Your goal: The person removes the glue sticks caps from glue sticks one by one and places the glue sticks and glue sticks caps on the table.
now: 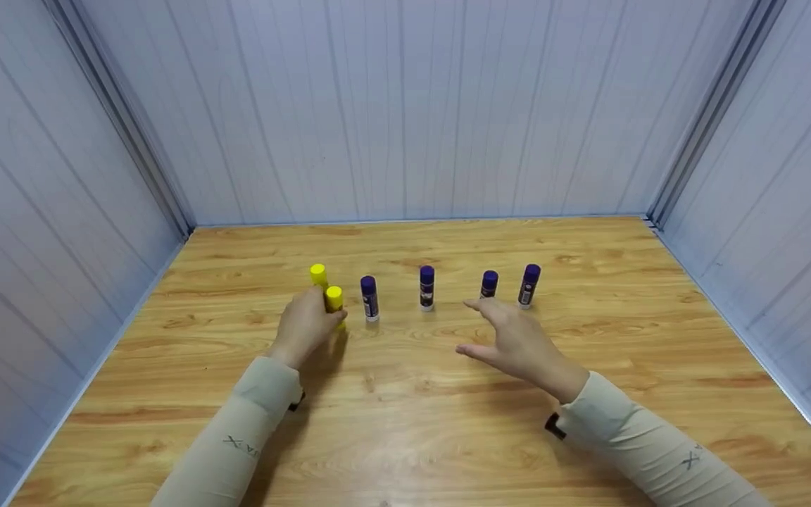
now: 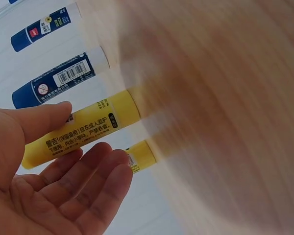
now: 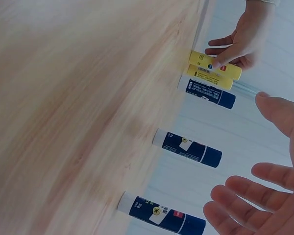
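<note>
My left hand (image 1: 305,329) pinches a yellow glue stick (image 1: 335,298) between thumb and fingers; its printed side faces the left wrist camera, its base at or near the tabletop. Just behind it stands a second yellow glue stick (image 1: 318,273), partly hidden by the hand. To the right, a dark blue glue stick (image 1: 369,298) stands upright close by. My right hand (image 1: 524,346) hovers with fingers spread, holding nothing, in front of another blue glue stick (image 1: 489,283) whose lower part it hides in the head view.
Another blue glue stick (image 1: 426,290) stands mid-row, and one more blue glue stick (image 1: 529,286) stands at the row's right end. The wood-grain table (image 1: 405,422) is bounded by a pale back panel (image 1: 405,113) and side panels.
</note>
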`<state>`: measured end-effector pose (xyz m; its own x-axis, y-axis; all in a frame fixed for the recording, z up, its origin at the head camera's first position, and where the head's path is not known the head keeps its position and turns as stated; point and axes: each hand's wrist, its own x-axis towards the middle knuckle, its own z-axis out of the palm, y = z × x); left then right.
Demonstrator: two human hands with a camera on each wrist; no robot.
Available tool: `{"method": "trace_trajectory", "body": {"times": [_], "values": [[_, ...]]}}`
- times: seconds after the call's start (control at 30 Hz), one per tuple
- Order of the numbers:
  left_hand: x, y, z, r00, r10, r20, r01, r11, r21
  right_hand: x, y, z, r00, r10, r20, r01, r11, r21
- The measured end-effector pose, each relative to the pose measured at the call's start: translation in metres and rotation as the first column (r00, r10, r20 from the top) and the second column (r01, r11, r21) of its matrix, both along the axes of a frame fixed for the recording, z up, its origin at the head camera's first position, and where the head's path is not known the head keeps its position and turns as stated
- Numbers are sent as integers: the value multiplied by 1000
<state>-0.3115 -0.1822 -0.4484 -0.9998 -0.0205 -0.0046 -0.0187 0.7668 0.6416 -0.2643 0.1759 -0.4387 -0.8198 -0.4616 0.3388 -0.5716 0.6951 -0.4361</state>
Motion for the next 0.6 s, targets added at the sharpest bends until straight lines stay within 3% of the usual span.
{"method": "trace_trajectory", "body": {"times": [0.27,0.6], "values": [[8,1,9,999,-21,-33,22,1000,14,-5,0,11,1000,-29,0,29,999,15],[24,17,26,978,-73,-196,70,997,-20,-10,-1,26,999,-25,-46,26,999,20]]}}
